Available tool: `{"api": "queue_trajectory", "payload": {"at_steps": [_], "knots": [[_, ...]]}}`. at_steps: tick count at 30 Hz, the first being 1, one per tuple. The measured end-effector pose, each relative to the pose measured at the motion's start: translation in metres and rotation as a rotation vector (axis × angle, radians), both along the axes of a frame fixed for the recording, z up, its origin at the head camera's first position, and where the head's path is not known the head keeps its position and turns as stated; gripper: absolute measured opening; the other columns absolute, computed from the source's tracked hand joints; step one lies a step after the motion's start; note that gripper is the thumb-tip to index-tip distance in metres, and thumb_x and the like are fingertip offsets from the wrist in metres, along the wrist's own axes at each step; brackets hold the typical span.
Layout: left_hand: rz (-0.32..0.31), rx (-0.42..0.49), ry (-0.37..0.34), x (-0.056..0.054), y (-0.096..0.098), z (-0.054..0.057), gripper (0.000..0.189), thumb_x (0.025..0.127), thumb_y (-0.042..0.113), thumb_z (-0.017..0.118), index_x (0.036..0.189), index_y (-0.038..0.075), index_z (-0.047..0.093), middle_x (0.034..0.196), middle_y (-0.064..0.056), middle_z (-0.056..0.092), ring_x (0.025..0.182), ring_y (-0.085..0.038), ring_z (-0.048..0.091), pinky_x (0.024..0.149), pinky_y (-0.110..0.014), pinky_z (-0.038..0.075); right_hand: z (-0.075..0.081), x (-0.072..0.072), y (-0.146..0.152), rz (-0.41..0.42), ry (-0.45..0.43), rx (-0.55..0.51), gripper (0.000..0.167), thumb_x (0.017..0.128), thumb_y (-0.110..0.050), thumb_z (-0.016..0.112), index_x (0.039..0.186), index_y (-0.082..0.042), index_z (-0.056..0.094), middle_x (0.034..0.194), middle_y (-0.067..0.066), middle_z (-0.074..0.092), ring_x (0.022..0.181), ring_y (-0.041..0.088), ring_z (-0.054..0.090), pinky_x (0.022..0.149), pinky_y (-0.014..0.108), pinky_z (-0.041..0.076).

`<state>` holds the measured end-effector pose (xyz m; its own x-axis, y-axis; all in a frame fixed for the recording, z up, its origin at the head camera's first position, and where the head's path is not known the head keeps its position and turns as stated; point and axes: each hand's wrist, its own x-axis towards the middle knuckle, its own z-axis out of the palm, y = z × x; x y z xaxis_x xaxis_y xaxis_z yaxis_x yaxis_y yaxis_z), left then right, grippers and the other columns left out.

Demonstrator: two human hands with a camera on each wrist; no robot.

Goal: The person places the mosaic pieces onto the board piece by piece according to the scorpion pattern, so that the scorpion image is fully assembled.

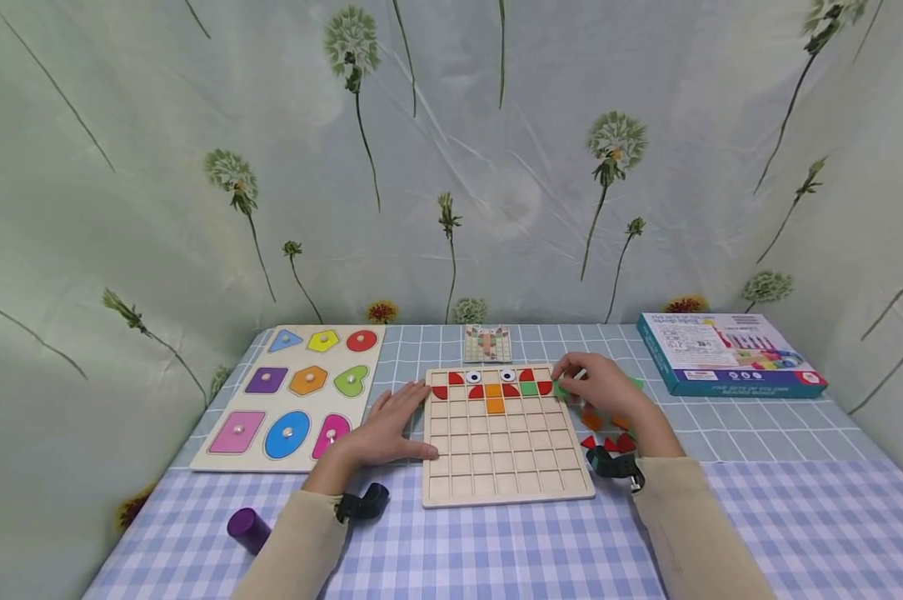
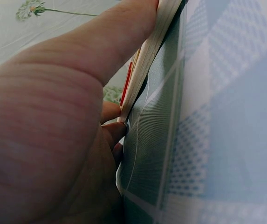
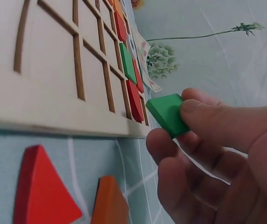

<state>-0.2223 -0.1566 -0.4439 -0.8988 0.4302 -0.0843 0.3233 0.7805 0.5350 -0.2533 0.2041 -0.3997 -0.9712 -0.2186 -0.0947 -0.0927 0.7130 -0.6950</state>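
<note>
A wooden grid board lies in the middle of the table. Its top rows hold red curved tiles, orange square tiles, a green square tile and two round eye tiles. Along the board's left edge rests my left hand, fingers extended and thumb touching the lower side. By the upper right corner, my right hand pinches another green square tile between thumb and fingers, just off the board. Beneath that hand lie loose red triangle tiles and orange tiles.
A small pattern card stands behind the board. On the left is a knobbed shape puzzle, with a purple cylinder in front. At the back right lies a printed box. A flowered curtain hangs behind the table.
</note>
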Motion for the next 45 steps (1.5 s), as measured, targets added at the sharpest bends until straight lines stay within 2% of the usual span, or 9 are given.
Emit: {"api": "queue_trajectory", "payload": {"at_steps": [4, 9, 17, 26, 30, 36, 43, 45], "knots": [[-0.003, 0.001, 0.003, 0.000, 0.000, -0.001, 0.108, 0.075, 0.056, 0.079, 0.160, 0.018, 0.024, 0.168, -0.003, 0.021, 0.158, -0.027, 0.010, 0.127, -0.056, 0.000, -0.002, -0.001, -0.002, 0.005, 0.002, -0.026, 0.014, 0.097, -0.007, 0.059, 0.109, -0.010, 0.066, 0.107, 0.013, 0.062, 0.083, 0.023, 0.059, 0.064, 0.030, 0.057], [-0.001, -0.004, 0.006, -0.001, -0.001, -0.001, 0.108, 0.076, 0.056, 0.079, 0.160, 0.019, 0.023, 0.169, -0.003, 0.020, 0.158, -0.026, 0.010, 0.127, -0.056, 0.001, -0.004, -0.002, -0.007, 0.034, 0.035, -0.032, 0.022, 0.094, -0.005, 0.060, 0.114, -0.011, 0.068, 0.116, 0.014, 0.064, 0.094, 0.025, 0.061, 0.075, 0.031, 0.057], [-0.004, -0.004, 0.003, 0.000, 0.000, 0.001, 0.108, 0.076, 0.056, 0.079, 0.160, 0.018, 0.023, 0.169, -0.003, 0.020, 0.158, -0.027, 0.010, 0.127, -0.056, 0.000, -0.007, -0.002, -0.015, 0.077, 0.045, -0.040, 0.029, 0.090, -0.002, 0.061, 0.116, -0.012, 0.069, 0.119, 0.013, 0.064, 0.102, 0.026, 0.059, 0.088, 0.037, 0.056], [0.001, 0.002, -0.003, 0.000, 0.000, 0.002, 0.107, 0.076, 0.056, 0.079, 0.160, 0.019, 0.023, 0.169, -0.002, 0.020, 0.158, -0.026, 0.009, 0.128, -0.055, 0.000, -0.006, -0.001, -0.026, 0.075, 0.045, -0.040, 0.028, 0.088, -0.003, 0.065, 0.114, -0.014, 0.071, 0.117, 0.011, 0.066, 0.100, 0.025, 0.060, 0.088, 0.038, 0.056], [0.000, 0.004, -0.004, 0.001, 0.000, 0.002, 0.108, 0.076, 0.056, 0.079, 0.160, 0.019, 0.024, 0.169, -0.003, 0.020, 0.158, -0.026, 0.009, 0.128, -0.055, 0.000, -0.009, 0.001, -0.031, 0.078, 0.043, -0.072, 0.029, 0.089, -0.005, 0.066, 0.116, -0.014, 0.071, 0.117, 0.011, 0.066, 0.096, 0.023, 0.061, 0.082, 0.032, 0.055], [-0.005, 0.007, -0.007, 0.001, 0.001, 0.001, 0.107, 0.076, 0.055, 0.079, 0.160, 0.018, 0.024, 0.169, -0.003, 0.020, 0.158, -0.026, 0.009, 0.128, -0.055, 0.000, -0.011, 0.004, -0.039, 0.107, 0.091, -0.067, 0.028, 0.092, -0.007, 0.067, 0.119, -0.012, 0.071, 0.113, 0.010, 0.069, 0.091, 0.019, 0.061, 0.073, 0.028, 0.056], [0.004, 0.006, -0.007, 0.001, 0.000, 0.002, 0.107, 0.076, 0.054, 0.080, 0.160, 0.018, 0.024, 0.168, -0.003, 0.021, 0.158, -0.027, 0.010, 0.128, -0.055, 0.000, -0.005, 0.007, -0.055, 0.145, 0.137, -0.020, 0.027, 0.092, -0.008, 0.070, 0.119, -0.010, 0.072, 0.110, 0.008, 0.072, 0.091, 0.017, 0.065, 0.081, 0.032, 0.057], [0.003, 0.011, -0.007, 0.001, 0.000, 0.001, 0.107, 0.076, 0.054, 0.080, 0.160, 0.018, 0.024, 0.168, -0.003, 0.021, 0.158, -0.027, 0.010, 0.128, -0.055, 0.000, -0.004, 0.009, -0.059, 0.158, 0.148, -0.014, 0.026, 0.092, -0.008, 0.070, 0.118, -0.010, 0.072, 0.107, 0.008, 0.073, 0.088, 0.016, 0.065, 0.080, 0.032, 0.057]]}}
